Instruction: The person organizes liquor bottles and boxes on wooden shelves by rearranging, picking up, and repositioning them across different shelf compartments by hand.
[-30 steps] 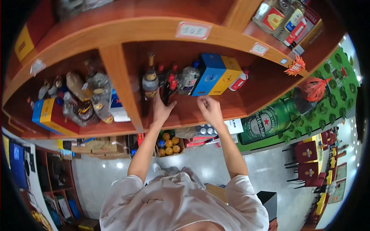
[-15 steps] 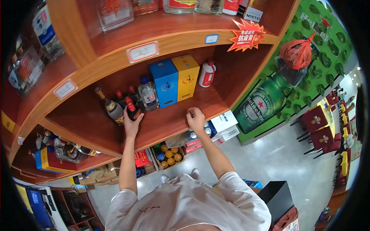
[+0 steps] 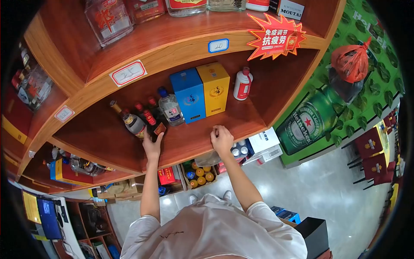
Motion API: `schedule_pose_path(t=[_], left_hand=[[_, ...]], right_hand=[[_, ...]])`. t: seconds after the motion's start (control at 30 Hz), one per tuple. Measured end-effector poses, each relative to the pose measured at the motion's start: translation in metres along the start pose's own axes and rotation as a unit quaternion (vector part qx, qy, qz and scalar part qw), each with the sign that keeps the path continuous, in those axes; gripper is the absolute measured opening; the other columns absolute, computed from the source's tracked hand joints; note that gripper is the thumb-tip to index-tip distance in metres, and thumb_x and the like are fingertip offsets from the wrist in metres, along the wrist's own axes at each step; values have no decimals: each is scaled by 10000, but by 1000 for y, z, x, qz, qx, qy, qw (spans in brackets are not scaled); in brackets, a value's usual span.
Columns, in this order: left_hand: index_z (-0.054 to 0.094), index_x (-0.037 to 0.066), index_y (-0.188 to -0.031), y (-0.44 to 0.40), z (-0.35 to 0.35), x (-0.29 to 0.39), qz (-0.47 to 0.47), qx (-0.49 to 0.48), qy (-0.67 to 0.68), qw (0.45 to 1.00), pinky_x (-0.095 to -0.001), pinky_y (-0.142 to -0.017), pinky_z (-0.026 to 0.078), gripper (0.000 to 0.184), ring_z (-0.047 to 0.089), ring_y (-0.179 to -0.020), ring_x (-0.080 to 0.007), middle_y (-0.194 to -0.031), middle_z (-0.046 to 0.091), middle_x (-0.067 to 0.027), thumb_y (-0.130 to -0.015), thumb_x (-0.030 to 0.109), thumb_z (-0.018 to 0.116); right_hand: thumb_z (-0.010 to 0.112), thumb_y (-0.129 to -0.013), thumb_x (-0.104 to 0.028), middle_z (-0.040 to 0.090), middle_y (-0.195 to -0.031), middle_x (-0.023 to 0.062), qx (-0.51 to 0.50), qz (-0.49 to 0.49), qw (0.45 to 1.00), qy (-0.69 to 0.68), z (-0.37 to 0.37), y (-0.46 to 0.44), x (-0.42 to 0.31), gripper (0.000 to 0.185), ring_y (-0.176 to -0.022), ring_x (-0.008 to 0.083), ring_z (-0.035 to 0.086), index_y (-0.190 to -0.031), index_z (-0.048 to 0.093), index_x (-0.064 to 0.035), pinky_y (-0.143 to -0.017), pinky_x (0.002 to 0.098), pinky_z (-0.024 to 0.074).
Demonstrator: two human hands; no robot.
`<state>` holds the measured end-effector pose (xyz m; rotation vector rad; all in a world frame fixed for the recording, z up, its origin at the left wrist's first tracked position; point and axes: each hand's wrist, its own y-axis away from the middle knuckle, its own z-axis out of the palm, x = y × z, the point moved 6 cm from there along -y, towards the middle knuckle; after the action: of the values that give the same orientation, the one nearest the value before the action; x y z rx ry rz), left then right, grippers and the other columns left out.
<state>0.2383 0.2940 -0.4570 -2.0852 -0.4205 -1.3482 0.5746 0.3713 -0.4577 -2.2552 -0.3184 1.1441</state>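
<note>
My left hand (image 3: 152, 148) is at the front of the shelf, thumb and fingers around the lower part of a dark bottle with a red cap (image 3: 149, 117). A clear bottle with a gold neck (image 3: 134, 125) leans just left of it. Right behind stand more red-capped bottles (image 3: 139, 106), partly hidden. To the right are a clear bottle with a blue cap (image 3: 170, 107), a blue box (image 3: 188, 96) and a yellow box (image 3: 214, 90). My right hand (image 3: 222, 140), its fingers curled with nothing visible in them, rests near the shelf's front edge.
A white bottle with a red label (image 3: 243, 84) stands at the shelf's right. Above, the upper shelf's edge carries price tags (image 3: 128, 73) and a red starburst sign (image 3: 276, 36). Below lies an open carton of orange-topped items (image 3: 200, 172). A hanging red bag (image 3: 350, 61) is at right.
The view has shifted, bringing the shelf closer. The dark bottle in my left hand has moved slightly back towards the other red-capped bottles. My right hand remains curled near the shelf edge.
</note>
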Motion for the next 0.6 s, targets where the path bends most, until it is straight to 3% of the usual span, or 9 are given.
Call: schedule_pose_path(t=[0.1, 0.2, 0.23, 0.37, 0.6], left_hand=[[473, -39, -1477, 18, -4, 7, 43, 62, -21, 997, -390, -1051, 512, 656, 658, -1205, -279, -1321, 655, -226, -908, 69, 781], [507, -38, -1451, 25, -6, -1, 14, 79, -87, 993, -393, -989, 548, 631, 682, -1136, -297, -1247, 674, -231, -901, 86, 792], [574, -50, -1364, 24, -7, 1, 43, 97, -116, 987, -385, -916, 569, 539, 706, -1033, -307, -1140, 697, -220, -896, 96, 797], [611, -76, -1261, 16, -7, -4, 39, 69, -98, 992, -367, -845, 586, 453, 731, -940, -261, -1042, 724, -195, -901, 120, 805], [630, -51, -1232, 16, -9, -5, 42, 69, -68, 994, -386, -836, 575, 380, 724, -938, -315, -1070, 708, -208, -909, 90, 773]], right_hand=[[710, -833, -123, 669, -814, 62, -8, 5, 1000, 3, 1, 3, 2, 127, -781, 280, 678, -955, 696, -89, -680, 421, 549], [713, -832, -98, 644, -752, 73, 7, -8, 1000, -3, 2, 1, 0, 119, -703, 281, 653, -948, 708, -74, -649, 418, 532], [712, -836, -100, 643, -747, 73, 0, -9, 1000, 3, 3, 1, 0, 115, -700, 282, 653, -948, 708, -73, -647, 418, 531], [707, -859, -130, 646, -755, 76, -34, 1, 999, 21, 5, 0, -1, 99, -722, 299, 660, -942, 712, -76, -668, 437, 535], [699, -868, -137, 648, -751, 93, -41, -2, 998, 42, 7, 1, -2, 93, -703, 315, 659, -936, 714, -76, -647, 441, 525]])
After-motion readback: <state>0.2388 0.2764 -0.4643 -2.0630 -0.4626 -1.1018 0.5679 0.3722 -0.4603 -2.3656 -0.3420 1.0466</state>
